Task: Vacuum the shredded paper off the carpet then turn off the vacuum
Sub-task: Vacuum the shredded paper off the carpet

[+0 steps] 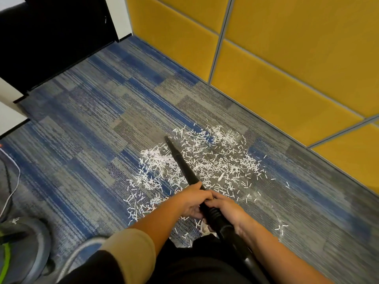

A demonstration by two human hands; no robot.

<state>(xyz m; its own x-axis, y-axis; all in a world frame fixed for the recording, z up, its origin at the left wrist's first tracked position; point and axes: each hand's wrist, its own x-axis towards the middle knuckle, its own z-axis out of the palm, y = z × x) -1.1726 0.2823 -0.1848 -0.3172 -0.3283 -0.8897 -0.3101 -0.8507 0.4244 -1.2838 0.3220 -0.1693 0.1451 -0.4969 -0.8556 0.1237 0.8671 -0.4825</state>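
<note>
White shredded paper (213, 160) lies scattered over the blue-grey striped carpet (92, 128) in the middle of the head view. A black vacuum wand (180, 160) slants from my lap up and left, its tip (166, 138) at the far left edge of the paper pile. My left hand (193, 199) grips the wand from the left. My right hand (225, 208) grips it just behind, on the ribbed collar. Whether the tip touches the carpet I cannot tell.
A yellow padded wall (287, 58) runs along the right, close to the paper. A dark doorway (51, 37) is at the far left. The grey-and-green vacuum body (18, 247) sits at lower left with a white cord (14, 181) and grey hose (82, 251).
</note>
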